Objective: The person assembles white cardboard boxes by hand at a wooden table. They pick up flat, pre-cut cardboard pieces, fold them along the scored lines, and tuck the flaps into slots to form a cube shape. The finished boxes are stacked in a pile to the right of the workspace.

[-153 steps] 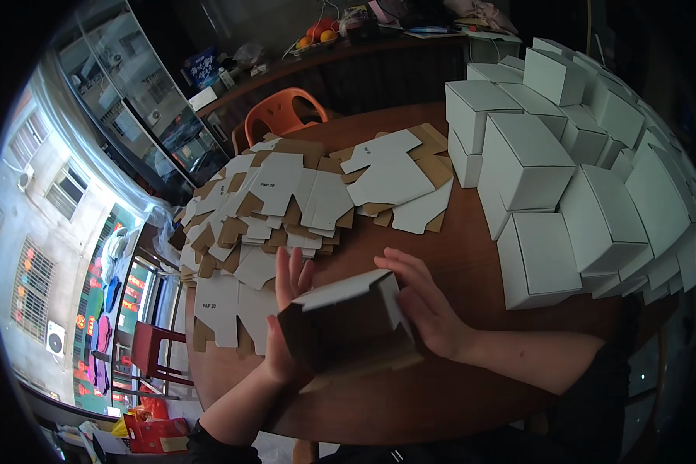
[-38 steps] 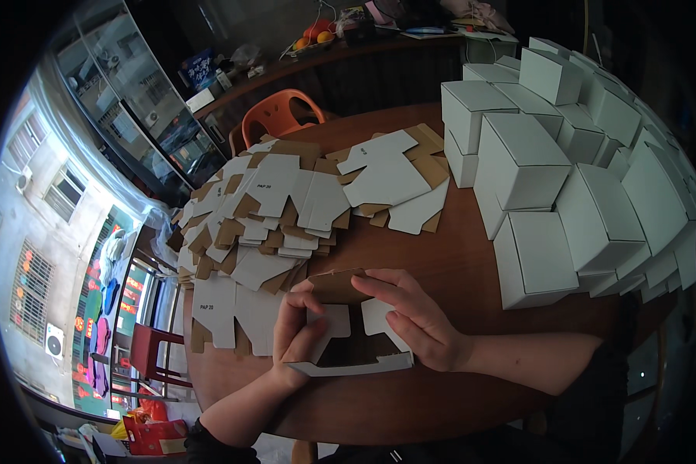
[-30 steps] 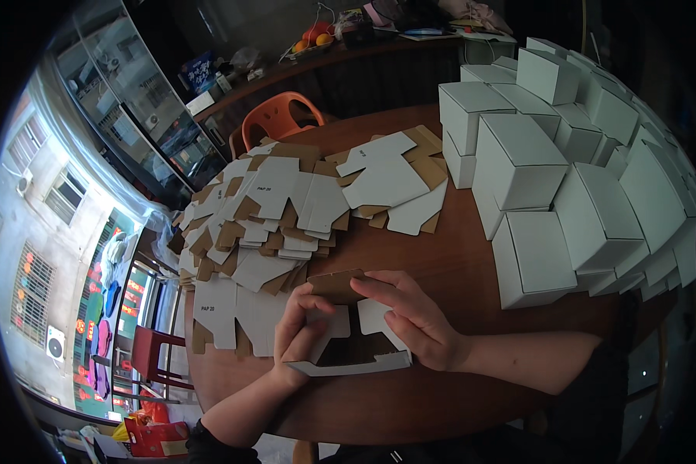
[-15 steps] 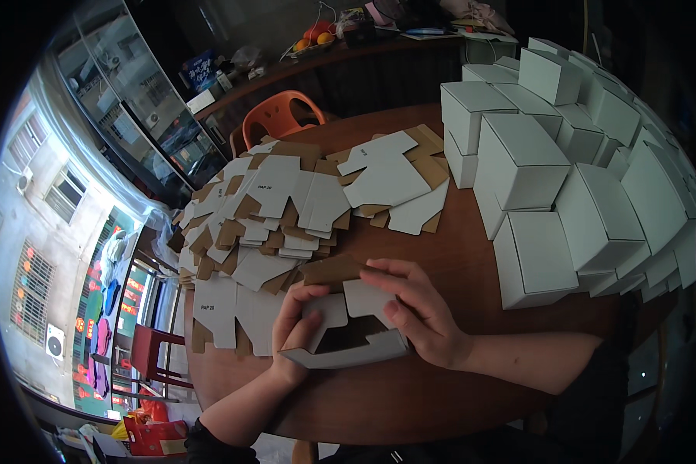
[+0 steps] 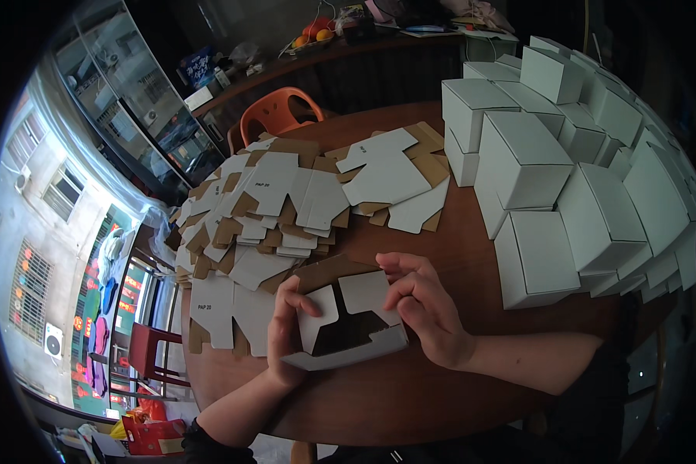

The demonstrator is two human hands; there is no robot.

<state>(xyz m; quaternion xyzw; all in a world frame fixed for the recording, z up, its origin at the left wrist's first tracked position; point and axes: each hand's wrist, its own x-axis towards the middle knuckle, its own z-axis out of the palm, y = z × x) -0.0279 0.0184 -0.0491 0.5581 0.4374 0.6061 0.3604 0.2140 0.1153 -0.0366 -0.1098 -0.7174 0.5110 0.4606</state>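
1. The white-and-brown box (image 5: 346, 331) is sitting between the two hands, over the near part of the table (image 5: 448, 251); whether it is resting on the wood, I cannot tell.
2. Its walls are standing, so it seems partly formed. The two side flaps (image 5: 366, 291) are leaning inward over the dark interior, leaving a gap between them.
3. Behind them the brown rear panel (image 5: 331, 268) is standing open, so closing this box appears to be the part left undone.
4. The left hand (image 5: 286, 332) is gripping the left side, its fingers curling over the edge onto the flap.
5. The right hand (image 5: 433, 321) is hovering at the right side, fingers half bent and loosely parted; whether a fingertip is touching, I cannot tell.
6. Beyond, flat blanks (image 5: 274, 185) are lying in overlapping heaps, all looking unfolded.
7. To the right, closed white boxes (image 5: 526, 162) are forming a large stack, apparently finished.
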